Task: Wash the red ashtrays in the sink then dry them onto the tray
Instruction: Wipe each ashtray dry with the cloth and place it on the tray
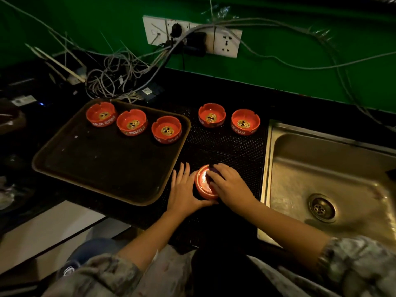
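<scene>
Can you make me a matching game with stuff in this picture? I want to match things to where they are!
Things:
1. Three red ashtrays
2. Two red ashtrays
3. Upside-down ashtray
4. Drain

Places:
A. In the bottom of the sink
B. Between the left hand and right hand
C. On the brown tray
D. On the black mat, by the wall

Pairs: 1-C, 2-D, 3-B, 4-A

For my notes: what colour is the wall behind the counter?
Green, per the head view: the wall.
</scene>
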The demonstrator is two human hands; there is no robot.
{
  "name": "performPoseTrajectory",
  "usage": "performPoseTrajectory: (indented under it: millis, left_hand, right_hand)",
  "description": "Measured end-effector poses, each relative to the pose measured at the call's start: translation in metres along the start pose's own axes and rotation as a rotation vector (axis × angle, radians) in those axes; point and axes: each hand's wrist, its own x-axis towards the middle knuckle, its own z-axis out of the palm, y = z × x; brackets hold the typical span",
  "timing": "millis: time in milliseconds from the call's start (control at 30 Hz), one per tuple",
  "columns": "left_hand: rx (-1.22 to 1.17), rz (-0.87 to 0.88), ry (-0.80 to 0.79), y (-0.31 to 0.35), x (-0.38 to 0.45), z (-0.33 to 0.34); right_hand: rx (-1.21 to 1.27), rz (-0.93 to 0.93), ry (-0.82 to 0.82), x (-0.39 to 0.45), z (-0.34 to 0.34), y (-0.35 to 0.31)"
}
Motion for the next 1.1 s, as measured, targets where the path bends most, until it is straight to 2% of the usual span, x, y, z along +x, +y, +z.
performPoseTrajectory:
  millis: [100,267,333,433,533,700,767,833,1000,1100]
  left_hand:
    - [0.038,0.000,-0.019,-0.002,0.001,0.000]
    - [0.073,0.024,-0.030,-0.003,0.001,-0.001]
    - [0.045,0.017,-0.019,-0.002,0.000,-0.001]
    - [0.000,0.006,0.014,0.001,-0.001,-0.001]
    - [0.000,-0.003,-0.005,0.000,0.000,-0.001]
    - [0.065,0.002,-0.040,-0.002,0.000,-0.004]
    - [0.072,0.025,-0.046,-0.003,0.000,-0.004]
    - [0.044,0.021,-0.040,-0.002,-0.001,-0.004]
    - [-0.012,0.005,-0.004,-0.002,-0.001,0.001]
    - [0.028,0.006,-0.019,-0.005,0.002,0.002]
  right_hand:
    - [0.040,0.050,-0.008,0.018,0.006,-0.017]
    - [0.225,-0.191,-0.049,-0.005,-0.003,-0.020]
    - [0.194,-0.240,-0.068,-0.016,-0.010,-0.005]
    - [0.090,-0.123,-0.014,-0.012,-0.013,0.015]
    - [0.002,0.023,-0.021,0.012,-0.005,0.001]
    - [0.155,-0.073,-0.061,0.017,0.007,-0.034]
    - [0.225,-0.141,-0.083,0.001,-0.001,-0.031]
    - [0.195,-0.174,-0.073,-0.012,-0.008,-0.017]
    - [0.056,0.102,0.048,0.005,-0.010,0.001]
    - [0.025,0.081,0.038,0.019,-0.002,-0.022]
